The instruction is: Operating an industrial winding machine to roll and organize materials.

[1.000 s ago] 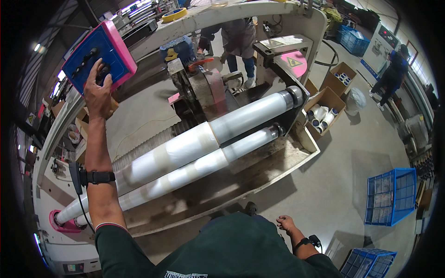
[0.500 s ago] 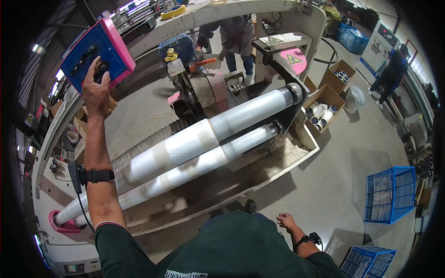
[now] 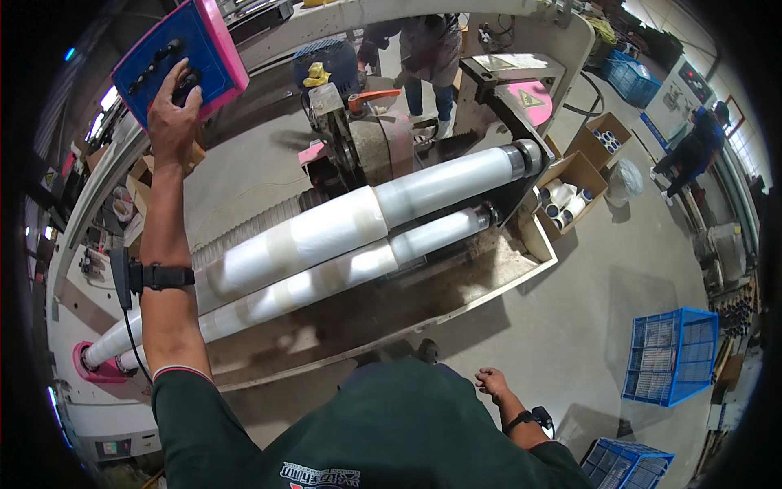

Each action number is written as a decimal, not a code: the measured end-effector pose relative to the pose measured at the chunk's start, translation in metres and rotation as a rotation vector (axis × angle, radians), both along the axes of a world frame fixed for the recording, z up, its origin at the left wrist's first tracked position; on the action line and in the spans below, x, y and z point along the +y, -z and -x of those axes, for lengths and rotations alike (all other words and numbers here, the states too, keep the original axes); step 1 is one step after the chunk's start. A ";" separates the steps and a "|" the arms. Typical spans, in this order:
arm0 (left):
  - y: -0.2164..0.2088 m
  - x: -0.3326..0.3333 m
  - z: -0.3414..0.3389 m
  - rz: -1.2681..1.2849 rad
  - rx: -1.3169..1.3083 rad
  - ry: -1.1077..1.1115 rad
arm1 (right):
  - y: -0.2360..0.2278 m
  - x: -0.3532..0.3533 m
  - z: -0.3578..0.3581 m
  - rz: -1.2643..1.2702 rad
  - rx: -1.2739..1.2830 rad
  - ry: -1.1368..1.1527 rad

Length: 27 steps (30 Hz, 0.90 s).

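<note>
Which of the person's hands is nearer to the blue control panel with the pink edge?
Left. The left hand is raised and rests on the blue control panel, fingers on its buttons. The right hand hangs low beside the body, far from it.

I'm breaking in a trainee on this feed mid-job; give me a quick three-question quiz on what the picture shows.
1. True or false: the left hand rests on the blue control panel with the pink frame.
2. What is the right hand holding? A) a cardboard core B) nothing, it hangs free at the person's side C) a blue crate
3. Fill in: two long white film rolls lie side by side in the machine, and beyond their far end an open ______ box holds small rolls.

Key: 1 true; 2 B; 3 cardboard
</note>
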<state>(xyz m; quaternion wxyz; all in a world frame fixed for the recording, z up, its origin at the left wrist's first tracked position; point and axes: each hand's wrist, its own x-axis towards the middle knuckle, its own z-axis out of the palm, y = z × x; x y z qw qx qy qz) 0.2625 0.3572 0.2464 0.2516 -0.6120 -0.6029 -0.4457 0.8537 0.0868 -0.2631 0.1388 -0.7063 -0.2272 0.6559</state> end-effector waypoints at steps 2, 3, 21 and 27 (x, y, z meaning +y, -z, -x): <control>0.000 0.001 0.003 -0.022 0.037 0.012 | 0.001 -0.001 0.000 -0.007 0.016 0.010; 0.000 0.002 0.004 -0.031 0.061 0.008 | 0.001 -0.001 -0.001 0.002 0.014 0.009; 0.003 0.015 0.006 -0.142 -0.005 0.175 | -0.006 -0.011 -0.007 0.038 0.016 -0.046; 0.002 0.016 0.005 -0.162 -0.014 0.155 | -0.009 -0.013 -0.018 0.035 -0.014 -0.028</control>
